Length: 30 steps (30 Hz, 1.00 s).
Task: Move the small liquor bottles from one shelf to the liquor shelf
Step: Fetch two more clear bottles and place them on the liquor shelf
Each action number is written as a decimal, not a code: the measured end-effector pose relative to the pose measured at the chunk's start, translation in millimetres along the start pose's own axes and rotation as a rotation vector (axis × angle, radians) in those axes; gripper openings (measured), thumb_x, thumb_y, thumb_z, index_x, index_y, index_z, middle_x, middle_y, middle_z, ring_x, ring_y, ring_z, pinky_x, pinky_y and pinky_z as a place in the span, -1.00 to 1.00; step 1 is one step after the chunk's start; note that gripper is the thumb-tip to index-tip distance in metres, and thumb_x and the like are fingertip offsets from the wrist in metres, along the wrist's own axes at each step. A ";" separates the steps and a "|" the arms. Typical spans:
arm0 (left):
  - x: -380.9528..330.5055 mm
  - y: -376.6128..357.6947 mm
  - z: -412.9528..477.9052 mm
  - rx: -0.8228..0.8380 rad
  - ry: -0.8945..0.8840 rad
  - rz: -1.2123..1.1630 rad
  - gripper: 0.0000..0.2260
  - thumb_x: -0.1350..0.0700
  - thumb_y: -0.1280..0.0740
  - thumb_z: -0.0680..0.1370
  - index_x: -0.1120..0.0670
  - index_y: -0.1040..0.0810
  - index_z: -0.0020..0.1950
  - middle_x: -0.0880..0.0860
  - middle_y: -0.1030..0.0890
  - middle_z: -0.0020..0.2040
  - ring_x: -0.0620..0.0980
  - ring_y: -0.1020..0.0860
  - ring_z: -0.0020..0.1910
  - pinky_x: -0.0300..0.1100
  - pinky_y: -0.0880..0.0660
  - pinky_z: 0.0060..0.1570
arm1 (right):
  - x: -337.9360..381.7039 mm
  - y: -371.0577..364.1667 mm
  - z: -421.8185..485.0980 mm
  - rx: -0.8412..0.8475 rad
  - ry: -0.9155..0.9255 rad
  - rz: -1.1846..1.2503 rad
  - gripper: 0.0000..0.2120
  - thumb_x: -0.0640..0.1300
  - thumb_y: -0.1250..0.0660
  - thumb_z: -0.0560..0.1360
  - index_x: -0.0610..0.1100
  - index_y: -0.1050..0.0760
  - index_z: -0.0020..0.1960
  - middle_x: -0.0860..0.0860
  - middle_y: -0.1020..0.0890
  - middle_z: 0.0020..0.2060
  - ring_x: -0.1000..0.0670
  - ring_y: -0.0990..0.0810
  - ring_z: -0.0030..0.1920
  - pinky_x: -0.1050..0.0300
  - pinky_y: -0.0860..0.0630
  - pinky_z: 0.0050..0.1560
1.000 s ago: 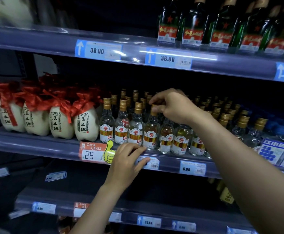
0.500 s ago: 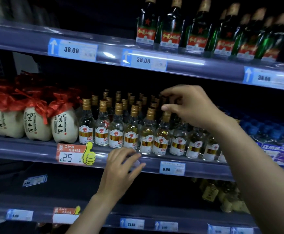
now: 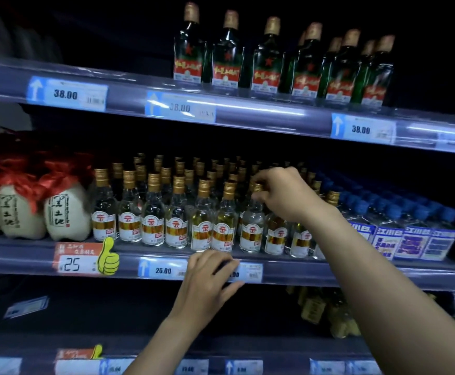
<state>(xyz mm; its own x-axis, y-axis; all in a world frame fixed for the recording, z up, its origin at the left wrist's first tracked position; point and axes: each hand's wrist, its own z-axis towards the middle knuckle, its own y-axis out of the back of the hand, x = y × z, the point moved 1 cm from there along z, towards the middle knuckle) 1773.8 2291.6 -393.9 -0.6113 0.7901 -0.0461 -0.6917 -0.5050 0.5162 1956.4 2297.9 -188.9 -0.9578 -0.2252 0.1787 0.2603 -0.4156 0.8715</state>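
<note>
- Right hand (image 3: pixel 283 194) reaching in from the right over the middle grey shelf (image 3: pixel 31 259), fingers (image 3: pixel 261 197) pinched closed around the gold screw cap of one small clear glass liquor bottle (image 3: pixel 252 230) in the near row.
- That bottle upright, base on the shelf or just above it — cannot tell which; red-and-gold label facing out, neighbours touching on both sides.
- Rows of small clear gold-capped liquor bottles (image 3: pixel 153 215) packed several deep toward the far back of the same shelf, some with clear liquid, some yellowish.
- Left hand (image 3: pixel 210 282) low and near, laid against the shelf's front edge strip; fingers spread loosely, gripping nothing, partly covering a white price tag (image 3: pixel 250 273).
- Left of the small bottles: cream ceramic jugs with red cloth tops (image 3: pixel 66 209), black brush characters on the sides.
- Right of them: small blue-capped bottles with blue-and-white labels (image 3: pixel 410 234).
- Orange promotional tag reading 25 with a yellow thumbs-up (image 3: pixel 85 259) on the edge strip, left of the left hand.
- Upper shelf: tall dark green glass bottles with red labels (image 3: pixel 264 58) — price tags below reading 38.00.
- Lower shelf dim, blurred yellowish bottles (image 3: pixel 326 312) at the right.
</note>
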 end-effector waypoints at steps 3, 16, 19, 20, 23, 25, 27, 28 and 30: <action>2.0 -0.8 1.2 0.020 0.008 0.008 -0.63 0.02 -0.60 0.40 0.13 -0.66 0.14 0.06 -0.63 0.07 0.06 -0.59 0.05 -0.01 -0.46 0.08 | -0.5 -1.9 0.1 -0.037 -0.010 0.060 -0.58 -0.14 -0.46 0.57 -0.13 -0.52 0.40 -0.16 -0.63 0.19 0.00 -0.61 -0.08 0.10 -0.63 -0.10; 5.0 -0.9 2.0 0.012 0.022 0.004 -0.57 -0.01 -0.57 0.42 0.15 -0.65 0.21 0.10 -0.60 0.11 0.05 -0.52 0.06 -0.03 -0.47 0.04 | -5.6 -7.7 2.5 -0.035 0.002 0.156 -0.62 -0.14 -0.45 0.57 -0.07 -0.53 0.37 -0.08 -0.59 0.10 0.03 -0.68 -0.29 0.12 -0.67 -0.38; 5.3 -0.8 1.8 0.015 0.020 -0.006 -0.55 0.00 -0.58 0.41 0.15 -0.64 0.22 0.11 -0.59 0.12 0.04 -0.51 0.06 -0.06 -0.45 0.05 | -5.3 -6.7 1.7 -0.042 -0.003 0.160 -0.60 -0.17 -0.45 0.56 -0.10 -0.53 0.38 -0.10 -0.60 0.11 0.04 -0.67 -0.34 0.16 -0.66 -0.41; 5.5 -0.9 1.8 0.018 0.021 -0.008 -0.55 0.00 -0.59 0.41 0.15 -0.64 0.22 0.11 -0.59 0.13 0.03 -0.51 0.06 -0.06 -0.45 0.05 | -5.1 -6.3 1.4 -0.044 -0.007 0.158 -0.59 -0.18 -0.45 0.56 -0.11 -0.53 0.39 -0.11 -0.60 0.12 0.05 -0.67 -0.35 0.16 -0.65 -0.41; 6.2 -1.9 1.3 0.028 0.024 -0.018 -0.56 -0.01 -0.57 0.42 0.14 -0.64 0.22 0.10 -0.59 0.14 0.02 -0.51 0.07 -0.08 -0.44 0.07 | -3.5 -5.3 0.3 -0.045 -0.014 0.148 -0.59 -0.17 -0.45 0.56 -0.10 -0.52 0.40 -0.13 -0.59 0.16 0.05 -0.67 -0.34 0.15 -0.66 -0.39; 6.7 -2.6 0.4 0.034 0.026 -0.028 -0.56 -0.03 -0.57 0.42 0.13 -0.63 0.22 0.10 -0.58 0.15 0.02 -0.51 0.08 -0.11 -0.39 0.10 | -2.9 -6.2 -0.5 -0.047 -0.011 0.144 -0.57 -0.16 -0.44 0.57 -0.08 -0.50 0.42 -0.14 -0.59 0.19 0.04 -0.67 -0.33 0.18 -0.66 -0.39; 6.5 -2.3 -0.4 0.034 0.030 -0.043 -0.57 -0.04 -0.56 0.43 0.11 -0.62 0.22 0.08 -0.56 0.16 0.02 -0.50 0.09 -0.12 -0.40 0.10 | -2.7 -7.2 -3.0 -0.063 -0.005 0.122 -0.52 -0.09 -0.46 0.57 -0.05 -0.47 0.46 -0.15 -0.60 0.23 0.00 -0.71 -0.19 0.26 -0.62 -0.28; 6.2 -1.8 -0.7 0.031 0.031 -0.053 -0.58 -0.04 -0.56 0.43 0.11 -0.62 0.21 0.08 -0.56 0.17 0.01 -0.50 0.09 -0.10 -0.42 0.10 | -2.2 -6.9 -5.5 -0.083 0.000 0.111 -0.49 -0.04 -0.47 0.55 -0.04 -0.46 0.47 -0.15 -0.60 0.27 -0.04 -0.71 -0.06 0.24 -0.59 -0.17; 5.2 -0.3 -1.2 0.021 0.044 -0.077 -0.60 -0.06 -0.53 0.44 0.09 -0.62 0.20 0.07 -0.55 0.17 0.00 -0.48 0.10 -0.08 -0.47 0.09 | -0.3 -5.1 -14.1 -0.139 0.020 0.113 -0.42 0.03 -0.51 0.51 -0.05 -0.46 0.47 -0.12 -0.61 0.31 -0.08 -0.68 0.09 0.12 -0.60 0.02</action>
<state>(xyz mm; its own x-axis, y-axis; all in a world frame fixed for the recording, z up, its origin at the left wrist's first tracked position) 1770.3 2295.4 -395.3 -0.5732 0.8100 -0.1236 -0.7293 -0.4356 0.5276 1957.0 2287.6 -199.9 -0.9193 -0.2944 0.2612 0.3816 -0.5045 0.7745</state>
